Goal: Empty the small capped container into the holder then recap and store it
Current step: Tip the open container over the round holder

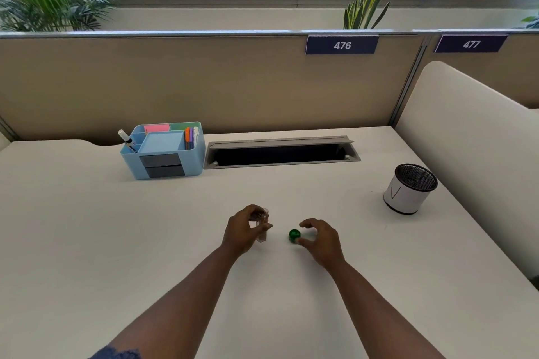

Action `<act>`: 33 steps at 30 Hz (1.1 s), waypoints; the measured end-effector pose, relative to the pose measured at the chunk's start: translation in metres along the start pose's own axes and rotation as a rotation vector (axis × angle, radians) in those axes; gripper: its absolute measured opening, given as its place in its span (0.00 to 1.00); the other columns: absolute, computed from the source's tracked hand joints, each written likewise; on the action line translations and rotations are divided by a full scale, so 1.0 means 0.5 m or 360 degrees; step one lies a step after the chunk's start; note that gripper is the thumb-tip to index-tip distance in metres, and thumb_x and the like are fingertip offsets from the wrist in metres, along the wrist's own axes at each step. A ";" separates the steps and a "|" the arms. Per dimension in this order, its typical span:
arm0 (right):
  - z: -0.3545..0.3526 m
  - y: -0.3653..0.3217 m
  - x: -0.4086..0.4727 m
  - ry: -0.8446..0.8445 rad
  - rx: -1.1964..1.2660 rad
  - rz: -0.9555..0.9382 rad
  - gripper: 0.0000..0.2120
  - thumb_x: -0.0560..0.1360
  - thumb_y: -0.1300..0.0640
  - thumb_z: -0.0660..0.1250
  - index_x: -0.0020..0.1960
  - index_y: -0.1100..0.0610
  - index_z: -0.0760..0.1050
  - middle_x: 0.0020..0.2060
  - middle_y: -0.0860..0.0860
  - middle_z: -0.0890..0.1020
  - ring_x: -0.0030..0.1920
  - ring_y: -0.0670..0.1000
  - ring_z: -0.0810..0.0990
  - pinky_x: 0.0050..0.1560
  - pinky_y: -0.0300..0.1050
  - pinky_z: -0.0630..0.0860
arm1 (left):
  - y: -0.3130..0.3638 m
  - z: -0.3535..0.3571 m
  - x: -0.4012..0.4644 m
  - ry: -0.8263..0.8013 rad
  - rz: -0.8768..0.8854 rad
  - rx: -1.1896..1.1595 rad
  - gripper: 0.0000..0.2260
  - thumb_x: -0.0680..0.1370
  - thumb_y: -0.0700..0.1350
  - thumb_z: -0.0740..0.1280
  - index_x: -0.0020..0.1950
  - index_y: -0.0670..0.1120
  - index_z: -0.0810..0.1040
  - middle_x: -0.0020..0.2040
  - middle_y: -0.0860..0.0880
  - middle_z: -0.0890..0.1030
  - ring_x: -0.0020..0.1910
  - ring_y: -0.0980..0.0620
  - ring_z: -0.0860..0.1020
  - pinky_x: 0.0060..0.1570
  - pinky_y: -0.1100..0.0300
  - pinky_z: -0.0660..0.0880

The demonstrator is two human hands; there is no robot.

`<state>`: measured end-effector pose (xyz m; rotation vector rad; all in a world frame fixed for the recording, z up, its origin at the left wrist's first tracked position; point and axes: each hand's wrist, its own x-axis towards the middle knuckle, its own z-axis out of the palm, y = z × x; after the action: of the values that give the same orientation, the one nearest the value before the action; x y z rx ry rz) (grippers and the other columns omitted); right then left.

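Observation:
A small clear container (262, 231) stands upright on the white desk (87, 227), uncapped, with my left hand (245, 229) wrapped around it. Its green cap (294, 235) lies on the desk just to the right. My right hand (319, 239) hovers at the cap with fingers curled apart around it; thumb and fingertips are close to it, but I cannot tell whether they touch. A round black mesh holder (409, 189) with a white wrap stands at the far right of the desk.
A light blue desk organiser (163, 151) with pens, sticky notes and a marker sits at the back left. Beside it a grey cable tray (280, 150) lies open. A beige partition (204, 81) closes the back, and a cream divider (466, 140) the right.

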<state>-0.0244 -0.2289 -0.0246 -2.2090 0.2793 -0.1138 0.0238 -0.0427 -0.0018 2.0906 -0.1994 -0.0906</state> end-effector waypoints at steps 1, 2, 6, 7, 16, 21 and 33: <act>-0.005 -0.004 -0.001 0.0089 0.0088 0.0017 0.13 0.66 0.63 0.74 0.49 0.59 0.79 0.50 0.54 0.82 0.53 0.53 0.78 0.49 0.37 0.67 | 0.009 0.005 0.001 0.0000 0.0007 -0.0025 0.13 0.68 0.39 0.75 0.51 0.41 0.79 0.46 0.51 0.80 0.46 0.53 0.77 0.38 0.82 0.67; -0.012 -0.009 -0.003 0.0164 0.0203 0.0046 0.11 0.67 0.64 0.73 0.49 0.59 0.79 0.51 0.55 0.82 0.53 0.53 0.78 0.50 0.38 0.68 | 0.019 0.011 0.003 -0.0008 0.0019 -0.0051 0.13 0.68 0.39 0.75 0.51 0.41 0.79 0.46 0.51 0.80 0.46 0.53 0.77 0.39 0.80 0.68; -0.044 -0.033 -0.010 0.0051 0.0625 0.0168 0.11 0.70 0.65 0.70 0.52 0.59 0.78 0.51 0.55 0.82 0.56 0.53 0.78 0.55 0.43 0.73 | 0.065 0.040 0.012 -0.0093 0.0037 -0.0214 0.12 0.69 0.38 0.74 0.50 0.41 0.78 0.50 0.44 0.83 0.50 0.51 0.78 0.47 0.67 0.71; -0.056 -0.037 -0.012 -0.0049 0.0733 0.0212 0.13 0.71 0.65 0.69 0.55 0.59 0.77 0.51 0.55 0.81 0.56 0.53 0.78 0.56 0.43 0.73 | 0.080 0.049 0.014 -0.0122 0.0032 -0.0283 0.11 0.69 0.37 0.74 0.50 0.42 0.78 0.51 0.43 0.83 0.51 0.48 0.79 0.51 0.62 0.74; -0.108 -0.021 -0.009 -0.0235 0.1428 0.0385 0.14 0.75 0.64 0.63 0.60 0.64 0.73 0.48 0.58 0.80 0.51 0.56 0.80 0.51 0.42 0.79 | 0.164 0.116 0.036 -0.0306 0.0007 -0.0596 0.09 0.73 0.39 0.71 0.50 0.46 0.76 0.53 0.44 0.82 0.57 0.46 0.79 0.59 0.53 0.75; -0.147 0.003 0.010 0.0080 0.1579 0.0364 0.06 0.74 0.66 0.65 0.50 0.60 0.77 0.46 0.60 0.80 0.44 0.53 0.82 0.43 0.36 0.82 | 0.154 0.149 0.052 -0.0375 -0.0001 -0.0094 0.21 0.76 0.51 0.65 0.68 0.47 0.70 0.69 0.47 0.73 0.67 0.49 0.71 0.63 0.59 0.67; -0.313 0.080 0.089 0.1111 0.1289 0.0395 0.13 0.71 0.64 0.69 0.55 0.65 0.77 0.47 0.57 0.80 0.44 0.52 0.79 0.45 0.41 0.82 | 0.122 0.229 0.065 -0.1135 -0.0030 0.1436 0.31 0.79 0.57 0.54 0.76 0.46 0.46 0.79 0.48 0.45 0.78 0.47 0.46 0.75 0.42 0.49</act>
<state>-0.0161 -0.3842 0.0381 -1.2558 0.7379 -0.7292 0.0324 -0.1760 -0.0061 2.8671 -0.7594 -0.9049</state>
